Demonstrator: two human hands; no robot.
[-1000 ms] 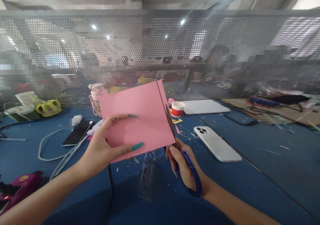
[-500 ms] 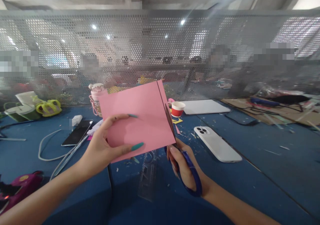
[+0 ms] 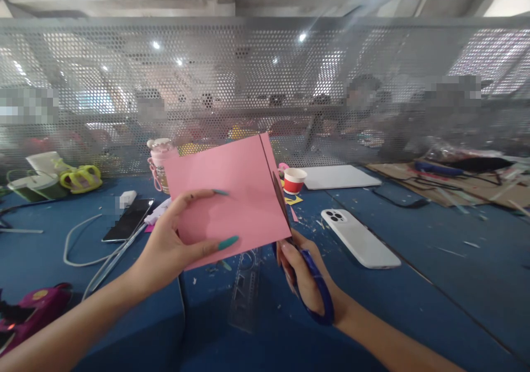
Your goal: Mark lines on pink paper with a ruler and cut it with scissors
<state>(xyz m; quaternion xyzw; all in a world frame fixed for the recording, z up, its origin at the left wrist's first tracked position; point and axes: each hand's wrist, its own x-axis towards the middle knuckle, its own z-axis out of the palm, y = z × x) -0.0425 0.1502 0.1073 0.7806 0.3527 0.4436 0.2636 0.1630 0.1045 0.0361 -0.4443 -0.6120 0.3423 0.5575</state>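
Observation:
Pink paper (image 3: pixel 232 179) is held up above the blue table, tilted, in front of me. My left hand (image 3: pixel 171 237) grips it at the lower left, thumb and forefinger lying across its face and the other fingers hidden behind. At the sheet's right edge, my right hand (image 3: pixel 304 267) is closed round the blue handles of a pair of scissors (image 3: pixel 318 283). The dark blades run up along that edge, beside a narrow pink strip, and part of them is hidden by the paper. Below the sheet a clear plastic ruler (image 3: pixel 244 297) lies on the table.
A white phone (image 3: pixel 364 239) lies at right, near a red and white paper cup (image 3: pixel 295 180) and a white flat panel (image 3: pixel 342 176). Left are a black phone (image 3: pixel 129 220), cables, a pink bottle (image 3: pixel 162 159) and a magenta tool (image 3: pixel 39 308). A perforated metal screen (image 3: pixel 248 85) stands behind.

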